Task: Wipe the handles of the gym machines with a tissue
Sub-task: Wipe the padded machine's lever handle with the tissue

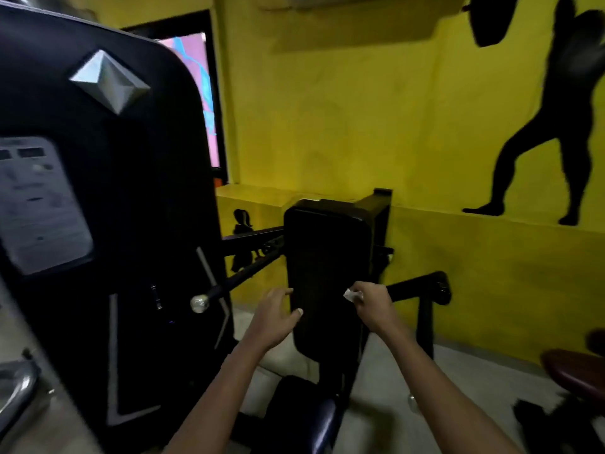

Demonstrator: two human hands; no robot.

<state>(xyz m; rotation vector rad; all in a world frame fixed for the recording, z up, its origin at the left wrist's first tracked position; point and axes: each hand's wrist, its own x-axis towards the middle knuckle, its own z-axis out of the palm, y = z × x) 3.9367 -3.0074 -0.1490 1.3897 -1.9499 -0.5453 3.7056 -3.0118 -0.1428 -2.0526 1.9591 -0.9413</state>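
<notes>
We see both of our arms reaching forward toward a black gym machine against a yellow wall [343, 119]. Our right hand [371, 301] pinches a small white tissue [353, 295] between thumb and curled fingers, holding it just in front of the right edge of the upright back pad [327, 257]. Right behind that hand runs the black handle [422, 288] on the machine's right side, a padded bar ending in a rounded bend; whether the tissue touches it we cannot tell, since the hand covers the near end. Our left hand [273, 317] hovers by the pad's left edge with its fingers loosely spread and gently bent, holding nothing; the thumb tip lies over the pad's edge. To the left of that hand a dark bar [229, 283] with a shiny silver end cap [199, 303] points toward us. Farther left stands the tall black weight housing [108, 191], carrying a silver diamond emblem [109, 81] and a blurred grey label [39, 204]. A black figure of a lifter [540, 142] is painted on the wall at the right, and a dark red seat [576, 371] shows at the lower right.
</notes>
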